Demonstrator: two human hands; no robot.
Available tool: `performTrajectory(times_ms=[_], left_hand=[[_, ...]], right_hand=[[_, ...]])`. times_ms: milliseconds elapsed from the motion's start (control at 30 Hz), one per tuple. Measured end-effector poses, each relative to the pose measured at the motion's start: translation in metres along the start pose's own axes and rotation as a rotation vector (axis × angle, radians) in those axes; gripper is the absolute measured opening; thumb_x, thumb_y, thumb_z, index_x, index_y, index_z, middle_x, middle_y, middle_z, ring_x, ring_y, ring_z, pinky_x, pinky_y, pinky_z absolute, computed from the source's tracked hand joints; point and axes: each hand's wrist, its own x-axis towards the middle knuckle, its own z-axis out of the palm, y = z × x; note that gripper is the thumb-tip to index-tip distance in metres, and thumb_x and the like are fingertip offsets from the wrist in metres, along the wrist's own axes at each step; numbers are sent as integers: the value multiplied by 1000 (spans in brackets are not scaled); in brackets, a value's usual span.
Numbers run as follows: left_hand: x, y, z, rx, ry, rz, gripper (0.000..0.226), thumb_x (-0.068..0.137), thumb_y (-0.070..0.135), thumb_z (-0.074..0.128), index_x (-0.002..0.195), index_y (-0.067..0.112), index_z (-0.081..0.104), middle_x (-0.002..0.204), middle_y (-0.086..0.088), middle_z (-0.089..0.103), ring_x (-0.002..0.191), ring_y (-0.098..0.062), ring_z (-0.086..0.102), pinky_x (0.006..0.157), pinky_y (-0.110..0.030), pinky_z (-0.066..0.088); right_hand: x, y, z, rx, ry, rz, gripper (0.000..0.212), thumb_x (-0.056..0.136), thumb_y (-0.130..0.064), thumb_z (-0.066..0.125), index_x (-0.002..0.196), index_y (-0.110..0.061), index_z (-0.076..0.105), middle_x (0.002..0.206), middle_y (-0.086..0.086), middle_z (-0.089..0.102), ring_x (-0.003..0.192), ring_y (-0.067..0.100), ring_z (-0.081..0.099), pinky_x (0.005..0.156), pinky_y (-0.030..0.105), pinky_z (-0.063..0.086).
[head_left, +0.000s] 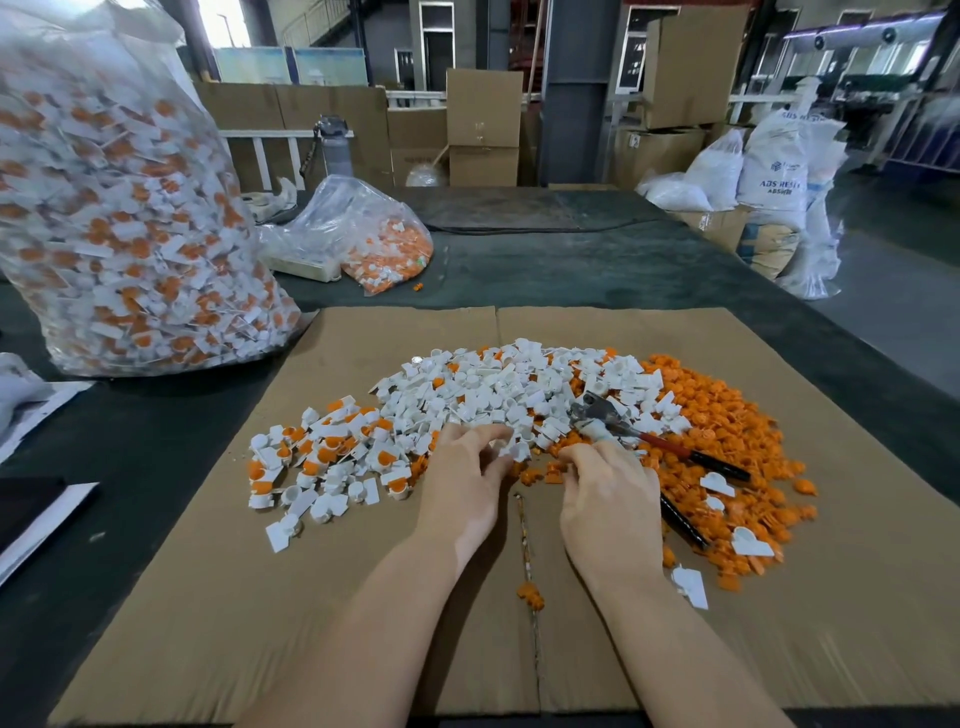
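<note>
A heap of white plastic parts (498, 389) lies in the middle of a flat cardboard sheet (218, 597). To its right spreads a heap of small orange caps (727, 415). At the left edge lie assembled white parts with orange caps (322, 452). My left hand (462, 483) reaches into the near edge of the white heap and pinches a white part (511, 449) with curled fingers. My right hand (608, 499) is beside it, fingers curled down over orange caps at the heap's edge. What its fingertips hold is hidden.
Pliers with red and black handles (670, 447) lie across the heaps just right of my right hand. A tall clear bag of assembled parts (119, 208) stands at the left, a smaller bag (374, 244) behind. Cardboard boxes (483, 124) and white sacks (779, 171) stand beyond the table.
</note>
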Motion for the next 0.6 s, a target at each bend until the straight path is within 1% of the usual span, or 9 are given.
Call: performTrajectory(times_ms=[33, 100, 200, 267, 333, 433, 533, 600], left_hand=[[0, 0, 0, -24, 3, -10, 26, 89, 13, 62, 114, 23, 62, 91, 8, 43, 78, 0, 45, 69, 2, 31], [-1, 0, 1, -62, 11, -30, 23, 87, 11, 64, 102, 27, 58, 94, 7, 48, 81, -3, 49, 67, 2, 35], [-2, -1, 2, -107, 6, -57, 25, 84, 11, 68, 94, 28, 53, 96, 2, 54, 78, -2, 51, 66, -6, 40], [-2, -1, 2, -143, 19, -69, 25, 81, 16, 72, 90, 28, 52, 91, 1, 57, 72, -3, 51, 62, -8, 40], [-2, 0, 2, -176, 52, -95, 21, 82, 22, 72, 86, 28, 52, 84, 3, 59, 69, -4, 51, 58, -8, 40], [-3, 0, 4, -142, 84, -124, 10, 87, 25, 66, 86, 28, 56, 83, 9, 60, 76, -4, 54, 58, -9, 36], [-5, 1, 7, -121, 101, -104, 11, 86, 21, 67, 88, 29, 60, 81, 18, 58, 78, 0, 54, 61, -8, 35], [-5, 3, 8, -192, 102, -102, 15, 85, 20, 68, 95, 30, 63, 84, 22, 58, 81, 3, 55, 65, -4, 37]], right_hand=[[0, 0, 0, -20, 11, -5, 11, 72, -3, 74, 80, -9, 70, 82, 9, 64, 79, 30, 61, 71, 40, 44], [0, -1, 0, -74, 7, -13, 11, 71, -15, 79, 79, -12, 71, 84, 8, 64, 81, 29, 60, 72, 41, 43], [1, -2, 2, -138, -35, -18, 13, 72, -21, 79, 77, -12, 71, 85, 8, 63, 82, 29, 59, 73, 41, 41], [3, -2, 2, -144, -38, -17, 16, 70, -20, 81, 75, -11, 69, 84, 9, 62, 81, 30, 59, 72, 42, 42], [4, -3, 1, -113, -42, -11, 20, 69, -20, 81, 80, -11, 67, 87, 10, 62, 84, 30, 58, 74, 43, 41], [4, -3, -1, -81, -1, -40, 25, 64, -17, 84, 79, -12, 65, 86, 9, 63, 82, 30, 59, 71, 42, 42], [2, -3, -4, 23, 68, -76, 26, 64, -9, 83, 74, -11, 59, 72, 5, 61, 70, 27, 58, 66, 39, 43], [2, -3, -4, 109, 119, -103, 25, 66, -4, 81, 73, -9, 58, 62, 5, 58, 59, 25, 56, 60, 37, 45]])
